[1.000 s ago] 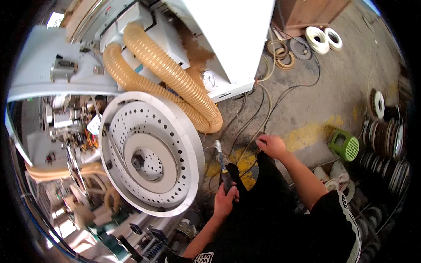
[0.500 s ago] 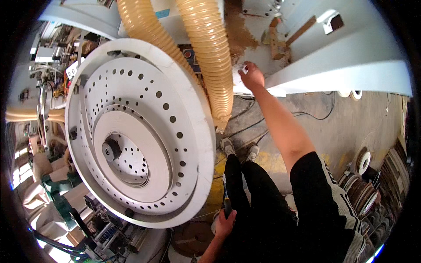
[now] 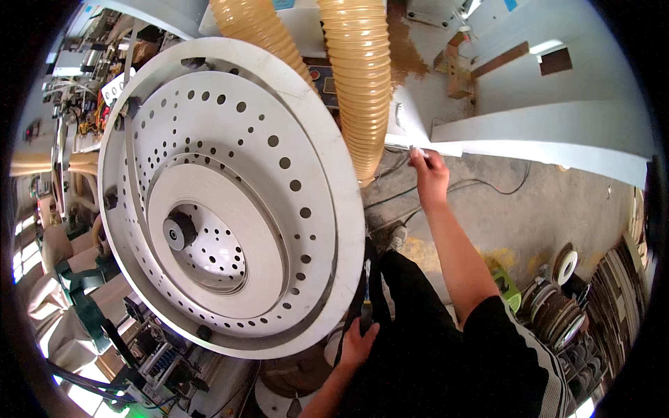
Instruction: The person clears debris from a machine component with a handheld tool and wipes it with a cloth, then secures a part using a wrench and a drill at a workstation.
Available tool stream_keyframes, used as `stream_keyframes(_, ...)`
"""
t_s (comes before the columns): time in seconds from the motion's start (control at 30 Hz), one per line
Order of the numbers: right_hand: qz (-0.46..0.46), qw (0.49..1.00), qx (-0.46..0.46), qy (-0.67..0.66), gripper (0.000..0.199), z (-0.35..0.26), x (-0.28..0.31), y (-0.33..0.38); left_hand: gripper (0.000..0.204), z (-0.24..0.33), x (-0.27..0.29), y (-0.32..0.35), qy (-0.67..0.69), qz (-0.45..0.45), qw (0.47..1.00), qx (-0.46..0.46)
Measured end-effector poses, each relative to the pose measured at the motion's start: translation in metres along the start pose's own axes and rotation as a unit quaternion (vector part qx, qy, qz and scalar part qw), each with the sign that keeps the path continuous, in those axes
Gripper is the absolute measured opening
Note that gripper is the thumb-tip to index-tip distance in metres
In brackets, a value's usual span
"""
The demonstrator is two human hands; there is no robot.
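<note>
My right hand [image 3: 430, 174] is stretched forward and pinches the end of a thin white strip [image 3: 400, 145] at the lower edge of a white machine panel [image 3: 550, 143]. Down by my hip, my left hand [image 3: 357, 343] grips the dark handle of a slim tool [image 3: 366, 292] whose light tip points up. A large white perforated disc [image 3: 293, 167] carrying a coil of white band [image 3: 209, 202] around a black hub [image 3: 180, 230] fills the left side, close beside my left hand.
Two tan ribbed hoses [image 3: 362, 83] hang from the machine above the disc. Cables run over the concrete floor [image 3: 529, 216]. Rolls of band [image 3: 557, 306] are stacked at the right, with a green object [image 3: 509, 289] near them. Machine parts and wiring [image 3: 83, 104] crowd the left edge.
My view has swung up toward the machine. My right hand rose from the floor cables to the panel edge and now pinches the strip. My left hand kept the tool low.
</note>
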State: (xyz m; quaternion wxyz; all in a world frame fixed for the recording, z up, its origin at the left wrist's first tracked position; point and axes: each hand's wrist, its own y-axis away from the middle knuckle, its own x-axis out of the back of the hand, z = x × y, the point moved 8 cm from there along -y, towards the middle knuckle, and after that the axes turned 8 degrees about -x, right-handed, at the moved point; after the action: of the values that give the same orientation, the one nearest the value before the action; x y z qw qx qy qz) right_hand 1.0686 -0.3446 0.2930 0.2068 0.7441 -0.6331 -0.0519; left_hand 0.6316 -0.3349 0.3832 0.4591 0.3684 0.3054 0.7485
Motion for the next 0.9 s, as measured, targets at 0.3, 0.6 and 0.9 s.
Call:
stream_keyframes(0.3, -0.177, 0.972, -0.078, -0.135, 0.02, -0.07, 0.116, 0.145, 0.024, 0.154, 0.007, 0.008, 0.149, -0.081, 0.975, -0.145)
stream_keyframes(0.6, -0.233, 0.911, -0.169, -0.294, 0.043, -0.167, 0.171, 0.252, 0.039, 0.259, -0.026, 0.083, 0.021, -0.176, 0.908, -0.38)
stream_keyframes(0.9, -0.241, 0.881, -0.081, -0.398, 0.027, -0.176, 0.245, 0.302, 0.036, 0.259, -0.084, 0.163, -0.043, -0.156, 0.883, -0.44)
